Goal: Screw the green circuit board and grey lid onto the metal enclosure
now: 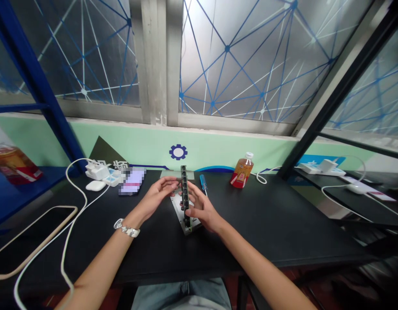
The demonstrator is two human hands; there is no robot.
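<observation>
A long black strip [185, 193] with a row of several square, port-like openings stands on edge over a flat silver metal casing [178, 209]. My right hand [205, 211] grips the strip from the right, its thumb on the near part and its fingers partly hidden behind it. On the other side, my left hand [160, 192] has curved fingers, apart, with the fingertips close to the strip; whether they touch it I cannot tell. A blue-handled screwdriver [203, 182] lies just beyond my right hand.
An orange drink bottle [242, 171] stands at the back right of the black desk [257, 224]. At the left are a phone [132, 181], a white power strip [112, 176], white cables [84, 196] and a beige-rimmed tray [34, 254]. Shelf posts rise on both sides.
</observation>
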